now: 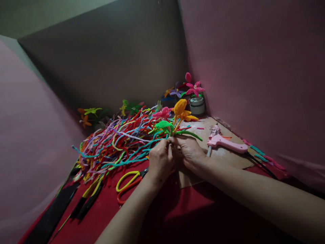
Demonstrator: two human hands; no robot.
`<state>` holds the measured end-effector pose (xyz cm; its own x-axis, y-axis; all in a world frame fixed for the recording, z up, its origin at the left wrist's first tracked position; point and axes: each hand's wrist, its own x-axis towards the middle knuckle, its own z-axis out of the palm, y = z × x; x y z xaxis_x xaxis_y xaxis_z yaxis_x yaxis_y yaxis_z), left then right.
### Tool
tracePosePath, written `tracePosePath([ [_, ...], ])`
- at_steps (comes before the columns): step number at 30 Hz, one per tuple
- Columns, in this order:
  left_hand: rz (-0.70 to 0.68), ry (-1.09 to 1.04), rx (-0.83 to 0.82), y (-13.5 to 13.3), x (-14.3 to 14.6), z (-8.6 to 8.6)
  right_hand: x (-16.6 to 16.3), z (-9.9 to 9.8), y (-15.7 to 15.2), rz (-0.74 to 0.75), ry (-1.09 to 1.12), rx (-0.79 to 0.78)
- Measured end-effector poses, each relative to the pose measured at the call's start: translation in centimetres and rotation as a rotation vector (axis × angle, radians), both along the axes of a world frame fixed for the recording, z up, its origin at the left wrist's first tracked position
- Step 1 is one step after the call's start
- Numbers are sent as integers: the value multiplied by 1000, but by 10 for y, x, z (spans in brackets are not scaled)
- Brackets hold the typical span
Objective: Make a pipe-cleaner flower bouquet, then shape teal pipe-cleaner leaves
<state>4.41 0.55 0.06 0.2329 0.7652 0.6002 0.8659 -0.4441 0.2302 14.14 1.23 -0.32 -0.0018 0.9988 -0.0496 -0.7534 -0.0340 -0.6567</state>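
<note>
My left hand [159,157] and my right hand [189,149] meet at the middle of the view, fingers closed together round the base of a pipe-cleaner flower [180,108]. Its orange bud and petals rise above my fingers on orange stems. Green pipe-cleaner leaves [164,126] spread from the same base, one to the left and another to the right. The lower end of the flower is hidden by my hands. A pink pipe-cleaner flower [162,113] shows just behind the leaves.
Left lies a heap of coloured pipe cleaners [114,142]. Scissors [128,184] and yellow-black pliers [90,196] rest on the red cloth [109,217]. A pink glue gun [225,142] stands on a board [241,162] at right. Behind it, a small pot [197,106] holds a pink flower.
</note>
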Motion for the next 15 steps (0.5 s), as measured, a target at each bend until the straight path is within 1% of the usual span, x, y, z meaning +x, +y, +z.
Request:
tracePosePath([
  [4, 20, 47, 9, -1, -2, 3, 1, 0, 0, -50, -55, 91],
  [8, 102, 239, 33, -5, 0, 6, 1, 0, 0, 16, -41, 72],
  [10, 142, 314, 66, -7, 0, 6, 1, 1, 1, 16, -23, 69],
  [11, 138, 328, 81, -7, 0, 7, 1, 1, 1, 0, -14, 78],
  [13, 88, 256, 63, -6, 0, 7, 1, 1, 3, -19, 9, 105],
  [15, -1, 20, -70, -1, -2, 8, 2, -1, 5, -37, 15, 116],
])
